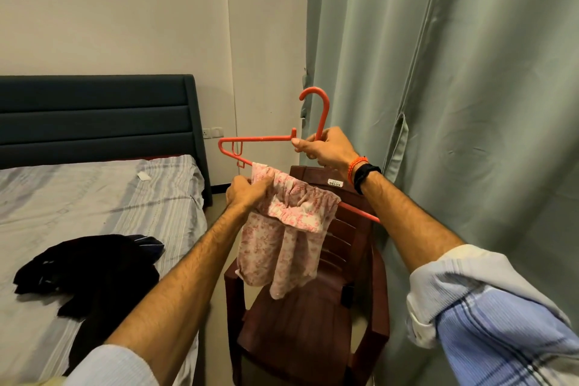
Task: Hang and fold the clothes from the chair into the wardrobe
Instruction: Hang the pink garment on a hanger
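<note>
1. Two big things framed the work: the curtain (470, 103) on the right and the bed (94, 197) on the left, with the chair (313, 323) in the corner between them. No wardrobe was in view, so the hanging was being prepared here, probably to carry the piece over afterwards.
2. The chair's seat looked bare, which suggests most of the pile had been dealt with. Dark clothes (87, 269) lay heaped on the bed, likely set there for folding on a flat surface.
3. The hanger (266, 138) was held up above the chair's back, tilted with its left end higher, so the cloth could hang free without catching.
4. The pink garment (282, 229) was draped over the hanger's lower bar, bunched at the top with its legs dangling in front of the chair.
5. The right hand (326, 147) gripped the hanger just below the hook, fingers curled round it, to steady the frame.
6. The left hand (247, 191) pinched the garment's edge at the bar, apparently to pull it along and spread it evenly.
</note>
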`<state>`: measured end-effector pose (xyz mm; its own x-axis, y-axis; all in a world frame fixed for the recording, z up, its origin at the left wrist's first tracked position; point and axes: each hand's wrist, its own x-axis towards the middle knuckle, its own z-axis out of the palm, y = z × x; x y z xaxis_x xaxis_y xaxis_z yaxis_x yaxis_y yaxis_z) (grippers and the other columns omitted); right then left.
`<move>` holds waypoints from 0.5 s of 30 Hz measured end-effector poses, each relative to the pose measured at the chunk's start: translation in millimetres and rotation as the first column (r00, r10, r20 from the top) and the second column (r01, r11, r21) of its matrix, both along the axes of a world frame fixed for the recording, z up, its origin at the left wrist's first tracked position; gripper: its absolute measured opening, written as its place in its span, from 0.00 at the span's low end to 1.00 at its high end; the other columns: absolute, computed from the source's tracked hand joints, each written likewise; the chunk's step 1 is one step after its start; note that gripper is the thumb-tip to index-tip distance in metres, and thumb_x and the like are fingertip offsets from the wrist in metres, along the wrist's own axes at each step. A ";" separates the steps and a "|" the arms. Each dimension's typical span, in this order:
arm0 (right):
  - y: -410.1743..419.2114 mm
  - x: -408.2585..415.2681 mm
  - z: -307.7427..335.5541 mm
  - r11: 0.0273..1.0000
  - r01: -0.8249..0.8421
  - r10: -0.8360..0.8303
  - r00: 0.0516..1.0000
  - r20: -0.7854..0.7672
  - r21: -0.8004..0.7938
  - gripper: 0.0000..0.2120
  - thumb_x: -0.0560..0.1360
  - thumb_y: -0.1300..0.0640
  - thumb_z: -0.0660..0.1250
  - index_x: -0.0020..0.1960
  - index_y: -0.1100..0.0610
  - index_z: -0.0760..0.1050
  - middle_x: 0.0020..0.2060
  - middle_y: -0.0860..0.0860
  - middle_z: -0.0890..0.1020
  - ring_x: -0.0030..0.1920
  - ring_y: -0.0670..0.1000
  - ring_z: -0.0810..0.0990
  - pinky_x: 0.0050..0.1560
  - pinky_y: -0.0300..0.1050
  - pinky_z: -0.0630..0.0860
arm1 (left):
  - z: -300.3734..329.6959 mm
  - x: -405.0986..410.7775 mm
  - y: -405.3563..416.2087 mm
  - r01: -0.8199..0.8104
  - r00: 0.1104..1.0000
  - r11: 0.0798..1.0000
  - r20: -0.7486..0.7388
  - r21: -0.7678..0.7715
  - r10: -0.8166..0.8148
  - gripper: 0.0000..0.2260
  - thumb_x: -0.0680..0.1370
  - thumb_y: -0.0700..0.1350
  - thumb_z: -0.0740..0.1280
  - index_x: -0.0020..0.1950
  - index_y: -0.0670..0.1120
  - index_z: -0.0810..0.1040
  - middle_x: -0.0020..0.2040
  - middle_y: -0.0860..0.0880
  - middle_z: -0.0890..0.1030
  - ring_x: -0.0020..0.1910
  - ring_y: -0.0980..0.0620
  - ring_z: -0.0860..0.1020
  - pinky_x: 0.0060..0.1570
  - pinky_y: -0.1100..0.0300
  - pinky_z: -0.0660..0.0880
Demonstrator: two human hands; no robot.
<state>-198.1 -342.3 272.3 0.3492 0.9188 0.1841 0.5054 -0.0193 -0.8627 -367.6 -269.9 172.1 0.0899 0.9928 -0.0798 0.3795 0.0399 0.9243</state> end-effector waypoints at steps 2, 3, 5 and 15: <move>0.4 0.5 -2.6 1.000 0.006 -0.007 0.998 0.056 0.015 0.20 0.72 0.46 0.74 0.49 0.64 0.82 0.37 0.52 0.80 0.39 0.49 0.78 0.37 0.41 0.74 | 8.0 -1.0 -8.3 0.000 1.000 1.000 0.023 0.012 -0.001 0.24 0.72 0.62 0.71 0.51 0.42 0.80 0.47 0.43 0.83 0.47 0.45 0.81 0.50 0.47 0.81; 1.3 0.5 -4.1 1.000 0.011 -0.012 0.997 0.082 0.013 0.20 0.71 0.45 0.75 0.48 0.63 0.81 0.37 0.52 0.80 0.40 0.50 0.79 0.39 0.43 0.75 | 12.2 -1.5 -13.2 0.017 0.999 1.000 0.037 0.009 -0.018 0.22 0.73 0.60 0.72 0.50 0.41 0.81 0.47 0.42 0.83 0.47 0.44 0.82 0.50 0.46 0.81; 3.5 0.4 -7.9 0.999 0.030 -0.031 0.993 0.118 0.017 0.18 0.70 0.45 0.76 0.45 0.61 0.79 0.36 0.51 0.79 0.40 0.50 0.79 0.41 0.45 0.77 | 18.1 -0.9 -20.9 0.059 0.994 0.998 0.091 -0.009 -0.058 0.20 0.73 0.57 0.74 0.51 0.40 0.82 0.48 0.42 0.83 0.48 0.44 0.82 0.51 0.47 0.81; 4.9 -4.4 -14.9 0.999 0.009 -0.018 0.959 0.284 0.034 0.15 0.73 0.47 0.74 0.47 0.59 0.84 0.37 0.51 0.83 0.39 0.49 0.80 0.36 0.36 0.73 | 34.5 5.9 -40.8 0.201 0.962 0.968 0.215 -0.153 -0.166 0.08 0.76 0.46 0.72 0.46 0.42 0.77 0.43 0.44 0.81 0.44 0.47 0.80 0.40 0.54 0.77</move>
